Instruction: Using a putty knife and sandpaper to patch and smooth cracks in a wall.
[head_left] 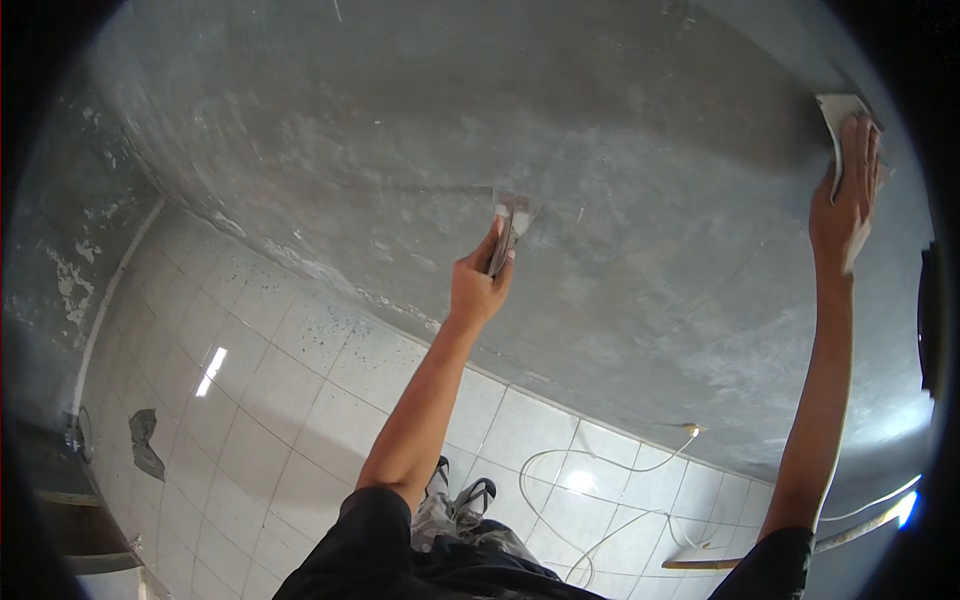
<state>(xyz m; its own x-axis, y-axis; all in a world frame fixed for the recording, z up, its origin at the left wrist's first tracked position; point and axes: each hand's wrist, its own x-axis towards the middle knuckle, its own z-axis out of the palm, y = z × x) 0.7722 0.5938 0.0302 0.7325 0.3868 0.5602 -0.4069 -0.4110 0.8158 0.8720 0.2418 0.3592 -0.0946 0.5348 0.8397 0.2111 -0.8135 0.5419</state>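
Note:
Closed round its handle, my left hand holds a putty knife with whitish smears, its blade up against the grey wall in front of me. Up at the far right, my right hand presses a pale, bent sheet of sandpaper to the same wall. The sheet curls out past the fingertips, and its rough face is hidden. The wall is patchy, with lighter smudges and small white flecks.
White floor tiles lie below, with dark specks near the wall's foot. A white cable loops from a wall outlet. A grey scrap lies at left. A wooden strip is at lower right; a flaking side wall stands left.

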